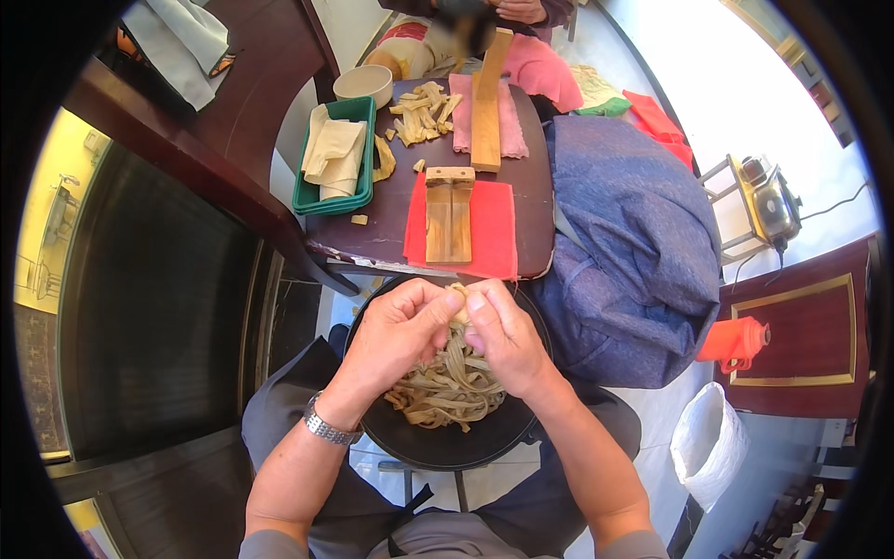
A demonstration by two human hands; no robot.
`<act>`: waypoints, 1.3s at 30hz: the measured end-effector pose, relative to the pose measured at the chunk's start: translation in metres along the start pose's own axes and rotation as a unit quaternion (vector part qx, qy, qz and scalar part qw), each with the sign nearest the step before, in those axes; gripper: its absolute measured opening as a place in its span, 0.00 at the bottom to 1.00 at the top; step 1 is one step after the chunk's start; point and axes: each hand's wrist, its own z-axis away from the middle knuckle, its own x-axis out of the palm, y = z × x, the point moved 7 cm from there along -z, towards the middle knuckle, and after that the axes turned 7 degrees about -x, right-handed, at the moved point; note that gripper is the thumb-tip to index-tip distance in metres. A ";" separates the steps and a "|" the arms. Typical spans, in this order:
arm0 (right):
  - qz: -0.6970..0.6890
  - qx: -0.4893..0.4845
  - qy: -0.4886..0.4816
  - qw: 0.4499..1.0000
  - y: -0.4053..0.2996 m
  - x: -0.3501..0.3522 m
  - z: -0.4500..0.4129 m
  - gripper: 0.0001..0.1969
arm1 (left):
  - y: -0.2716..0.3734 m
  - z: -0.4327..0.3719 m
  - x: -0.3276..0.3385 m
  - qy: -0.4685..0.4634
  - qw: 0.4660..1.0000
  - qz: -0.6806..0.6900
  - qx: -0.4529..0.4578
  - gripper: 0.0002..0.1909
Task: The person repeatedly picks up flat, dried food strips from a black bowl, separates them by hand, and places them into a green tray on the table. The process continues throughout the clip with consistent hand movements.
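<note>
My left hand and my right hand meet over a round black pan. Between the fingertips of both is a small pale tan strip, mostly covered by the thumbs. Below the hands, a heap of long, curled tan strips lies in the pan; I cannot tell what they are made of. Just beyond the pan, a wooden block with a crosspiece rests on a red cloth on a dark wooden seat.
Also on the seat are stacked green plastic trays holding folded cream sheets, a tan strip pile, a bowl and a hinged-looking wooden piece. Blue fabric bulges at right. Another person's hand shows opposite. A white sack stands right.
</note>
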 end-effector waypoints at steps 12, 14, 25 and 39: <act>0.136 -0.064 -0.045 0.988 -0.025 -0.009 0.000 0.12 | 0.012 0.004 -0.028 -0.014 0.966 0.258 0.011 0.11; 0.155 -0.095 -0.025 0.983 -0.028 -0.011 0.001 0.10 | 0.016 0.002 -0.027 -0.013 0.965 0.260 0.012 0.11; 0.204 -0.165 -0.034 0.964 -0.024 0.001 0.006 0.07 | -0.002 0.001 0.002 -0.043 0.986 0.163 -0.008 0.08; 0.274 -0.189 -0.042 0.942 -0.035 -0.004 0.005 0.08 | -0.005 -0.007 -0.027 -0.006 0.995 0.102 0.002 0.11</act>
